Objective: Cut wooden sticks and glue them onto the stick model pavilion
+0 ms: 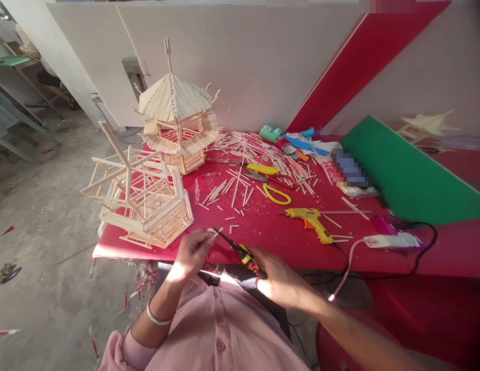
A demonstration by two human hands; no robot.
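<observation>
My left hand (192,253) is closed in a pinch on a short wooden stick (215,237) at the front edge of the red table. My right hand (280,277) is wrapped round black pliers (240,251) with yellow and red on the handles. The pliers' narrow jaws reach the stick beside my left fingertips; whether they grip it I cannot tell. Left of my hands stands an open hexagonal stick frame (147,206) with a slanted post. Behind it rises a stick pavilion model (178,113) with a pointed roof.
Loose sticks (243,144) and offcuts litter the red table (240,226). Yellow-handled scissors (276,193) and a yellow-handled tool (263,169) lie among them. A yellow glue gun (311,221) and a white power strip (392,240) with cables are right. A green board (413,175) leans behind.
</observation>
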